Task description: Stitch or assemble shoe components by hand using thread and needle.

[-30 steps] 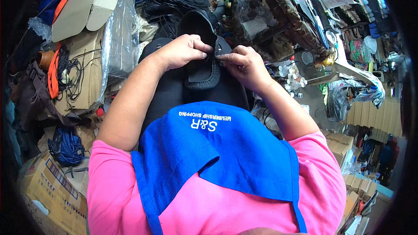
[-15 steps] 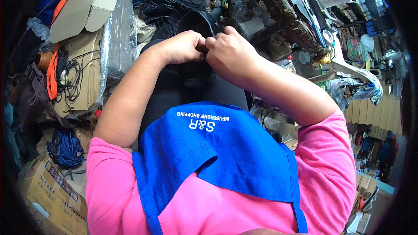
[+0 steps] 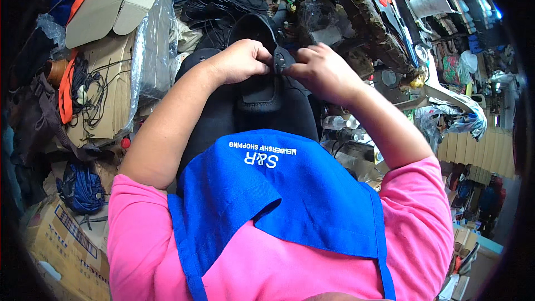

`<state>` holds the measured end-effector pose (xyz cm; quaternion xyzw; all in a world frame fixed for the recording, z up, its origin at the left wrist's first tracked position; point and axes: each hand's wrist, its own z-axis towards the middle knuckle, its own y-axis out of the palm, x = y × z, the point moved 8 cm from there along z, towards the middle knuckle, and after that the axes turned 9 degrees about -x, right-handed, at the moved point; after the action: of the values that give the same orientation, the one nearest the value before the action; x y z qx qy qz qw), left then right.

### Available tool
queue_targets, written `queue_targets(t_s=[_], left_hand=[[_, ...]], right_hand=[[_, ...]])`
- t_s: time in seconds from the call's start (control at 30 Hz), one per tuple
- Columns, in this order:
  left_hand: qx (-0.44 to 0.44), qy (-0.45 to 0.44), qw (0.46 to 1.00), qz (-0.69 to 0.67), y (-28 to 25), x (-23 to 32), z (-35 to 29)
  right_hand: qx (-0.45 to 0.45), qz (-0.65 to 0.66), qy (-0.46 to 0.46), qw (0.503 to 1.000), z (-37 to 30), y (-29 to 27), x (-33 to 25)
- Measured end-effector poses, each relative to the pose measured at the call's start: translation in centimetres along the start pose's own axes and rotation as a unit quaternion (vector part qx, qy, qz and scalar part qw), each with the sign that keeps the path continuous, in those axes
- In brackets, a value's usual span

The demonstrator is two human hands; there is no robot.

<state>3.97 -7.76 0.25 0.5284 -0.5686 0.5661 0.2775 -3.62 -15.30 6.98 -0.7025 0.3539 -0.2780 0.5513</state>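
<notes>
- Two bare hands work at one black shoe [image 3: 261,102], which lies across the lap between the thighs, over dark trousers [image 3: 214,125].
- Shoe orientation: rounded toe end with visible stitching toward the person; open, hollow end pointing away. A side flap with small holes stands up between the hands.
- Left hand [image 3: 243,62]: fingers bent, thumb and fingertips pinching the shoe near the base of the flap.
- Right hand [image 3: 324,75]: fingers curled inward, slightly blurred, tips at the flap's outer edge. Cannot tell whether they grip the edge or something thin.
- Clothing: blue apron [image 3: 301,206] over a pink shirt [image 3: 267,267].
- Beyond the shoe: heap of flat black pieces [image 3: 228,1].
- Person's left: folded cardboard [image 3: 120,3], orange strap [image 3: 66,100], dark blue bag [image 3: 82,188], and a yellow-brown carton [image 3: 64,251] nearer the body.
- Person's right: clear bottles [image 3: 336,122] near the forearm; white tapered container [image 3: 431,2] farther off.
</notes>
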Motion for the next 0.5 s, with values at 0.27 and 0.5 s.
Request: queue_targets(t_s=[0.27,0.5], left_hand=[[-0.051,-0.056,0.997,-0.007,0.5,0.5,1.0],[-0.068,-0.078,0.995,-0.009,0.9,0.1,1.3]], right_hand=[[0.169,0.115,0.095,0.974,-2.6,2.2,0.1],[0.026,0.013,0.108,0.994,-0.7,0.1,-1.6]])
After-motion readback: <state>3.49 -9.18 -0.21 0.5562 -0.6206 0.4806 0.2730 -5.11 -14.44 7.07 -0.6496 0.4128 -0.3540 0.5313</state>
